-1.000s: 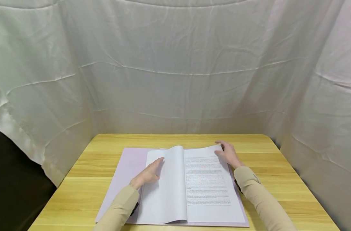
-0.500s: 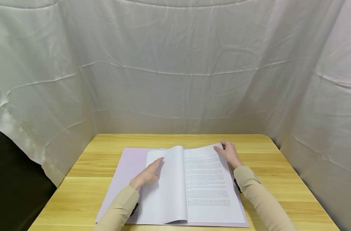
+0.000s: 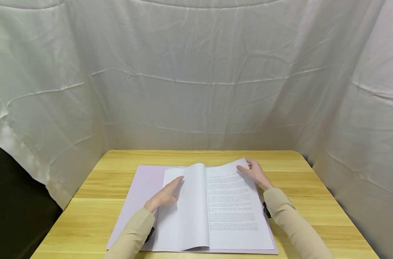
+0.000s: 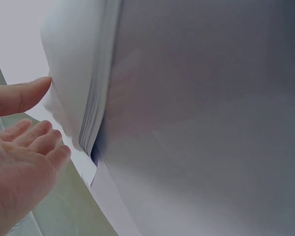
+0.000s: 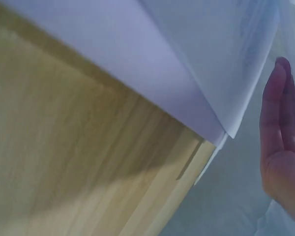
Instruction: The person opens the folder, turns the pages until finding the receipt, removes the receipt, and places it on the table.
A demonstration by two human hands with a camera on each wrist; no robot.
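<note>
A thick stack of white pages lies spread like a book on a lilac folder [image 3: 144,183]. My left hand [image 3: 165,196] rests on the blank left-hand pages [image 3: 191,208], fingers straight; its palm side and thumb show in the left wrist view. At the far right corner of the printed page [image 3: 232,205], my right hand [image 3: 256,175] pinches the paper, thumb on top and fingers behind. That corner is raised and bends toward the middle. Straight fingers [image 5: 273,108] of the right hand appear beside the raised paper in the right wrist view.
A wooden table [image 3: 312,216] carries the folder near its front edge. Pale grey curtains [image 3: 196,90] hang behind the table and along both sides. A dark area [image 3: 15,201] shows at the lower left.
My right hand has taken the far corner of the right page between thumb and fingers. It has lifted the corner and shifted slightly left. The left hand has stayed in place.
</note>
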